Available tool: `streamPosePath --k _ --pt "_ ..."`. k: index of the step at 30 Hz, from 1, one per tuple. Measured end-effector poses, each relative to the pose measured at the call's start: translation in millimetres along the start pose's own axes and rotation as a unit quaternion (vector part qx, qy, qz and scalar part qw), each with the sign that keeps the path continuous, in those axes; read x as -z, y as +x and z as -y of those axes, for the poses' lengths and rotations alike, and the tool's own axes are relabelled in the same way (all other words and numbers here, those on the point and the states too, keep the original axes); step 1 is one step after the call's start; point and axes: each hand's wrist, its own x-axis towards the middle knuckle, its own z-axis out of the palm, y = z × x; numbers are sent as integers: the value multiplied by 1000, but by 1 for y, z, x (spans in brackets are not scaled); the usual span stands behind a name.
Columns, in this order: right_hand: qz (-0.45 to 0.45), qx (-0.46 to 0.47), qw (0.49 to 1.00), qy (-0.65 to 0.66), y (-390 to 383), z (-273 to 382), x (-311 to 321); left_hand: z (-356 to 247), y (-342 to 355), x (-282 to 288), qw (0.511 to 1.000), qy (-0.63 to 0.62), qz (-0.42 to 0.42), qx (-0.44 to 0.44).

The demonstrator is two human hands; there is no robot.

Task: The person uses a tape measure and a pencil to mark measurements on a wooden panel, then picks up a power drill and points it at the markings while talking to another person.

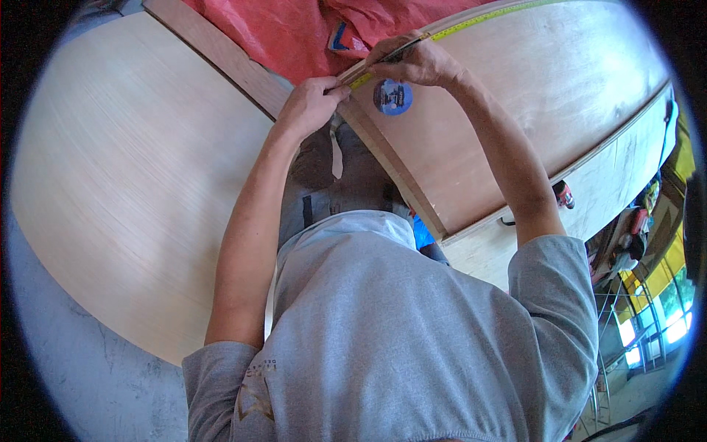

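Note:
A yellow tape measure (468,24) runs along the upper edge of the wooden panel (479,147), which bears a round blue label (392,96). My left hand (317,103) is closed with fingertips on the tape's near end at the panel's top left corner. My right hand (416,62) is closed just to its right, over the tape, gripping a slim dark object that I cannot make out clearly, perhaps a pencil. Its fingers hide part of the tape.
A pale plywood sheet (125,169) fills the left, with a wooden board (206,44) along it. A red tarp (272,29) lies beyond. At the right are another pale panel (604,191), a power drill (564,194) and a metal rack (618,324).

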Motion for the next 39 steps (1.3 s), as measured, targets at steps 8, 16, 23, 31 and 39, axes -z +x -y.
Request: streamPosePath --k 8,16,23,31,39 --pt "-17 48 998 -39 -1 -7 0 -12 -2 4 1000 2 14 13" --pt "5 45 999 -31 1 -7 3 -7 0 2 1000 27 9 11" --pt "15 -3 1000 -15 0 -3 3 -11 -3 5 1000 20 12 9" --pt "-3 49 996 -71 1 -6 3 -11 -3 5 999 28 17 11" --pt "16 -3 1000 5 0 0 2 -3 0 2 1000 9 14 4"
